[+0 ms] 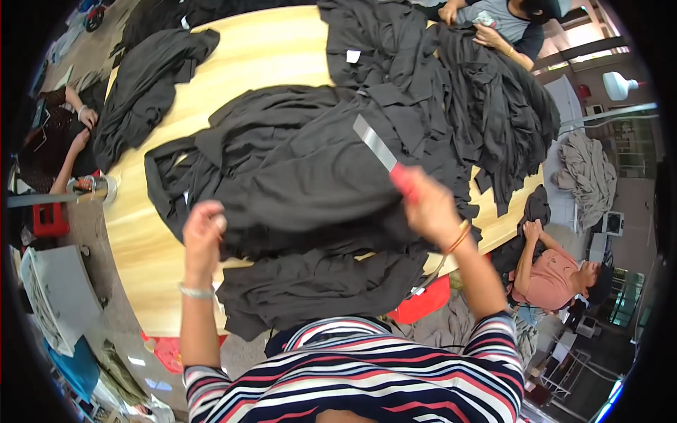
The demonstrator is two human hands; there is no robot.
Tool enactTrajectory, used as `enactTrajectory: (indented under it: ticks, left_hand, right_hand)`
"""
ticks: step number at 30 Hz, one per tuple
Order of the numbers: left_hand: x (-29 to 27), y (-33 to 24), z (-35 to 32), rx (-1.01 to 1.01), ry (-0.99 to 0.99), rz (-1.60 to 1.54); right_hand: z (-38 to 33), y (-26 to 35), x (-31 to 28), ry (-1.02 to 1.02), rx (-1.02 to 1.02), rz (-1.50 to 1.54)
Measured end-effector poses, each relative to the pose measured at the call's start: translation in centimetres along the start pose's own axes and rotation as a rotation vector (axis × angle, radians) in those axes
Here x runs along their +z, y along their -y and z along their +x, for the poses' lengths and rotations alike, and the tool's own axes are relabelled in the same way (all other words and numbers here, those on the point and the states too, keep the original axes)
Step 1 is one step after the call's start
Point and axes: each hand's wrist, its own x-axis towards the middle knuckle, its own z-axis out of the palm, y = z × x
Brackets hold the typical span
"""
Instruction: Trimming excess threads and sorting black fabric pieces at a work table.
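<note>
Our left hand pinches the dark garment spread mid-bench — our right hand grips a red-handled blade over it. A white square label lies near the far edge.

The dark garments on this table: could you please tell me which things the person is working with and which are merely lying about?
In hand:
- left hand gripping the dark garment
- right hand holding the red-handled flat blade over it

Lying about:
- garment heap at the far side
- separate dark pile at the far left
- grey cloth off the wooden table
</note>
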Motion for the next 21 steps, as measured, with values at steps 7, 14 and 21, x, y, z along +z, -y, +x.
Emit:
enactTrajectory:
  ticks: [7,14,21]
  left_hand:
    - [4.9,-2.1,12.1,0.109,-0.185,-0.267]
    - [9.1,4.3,8.8,-0.042,0.051,0.018]
    - [15.7,4.0,12.6,-0.487,0.035,-0.4]
  right_hand:
    - [14.1,-3.3,-4.9,-0.5,-0.136,-0.126]
    - [6.1,0.5,-1.6,0.093,-0.008,0.11]
    - [2.8,3.1,-2.7,0.376,-0.073,0.024]
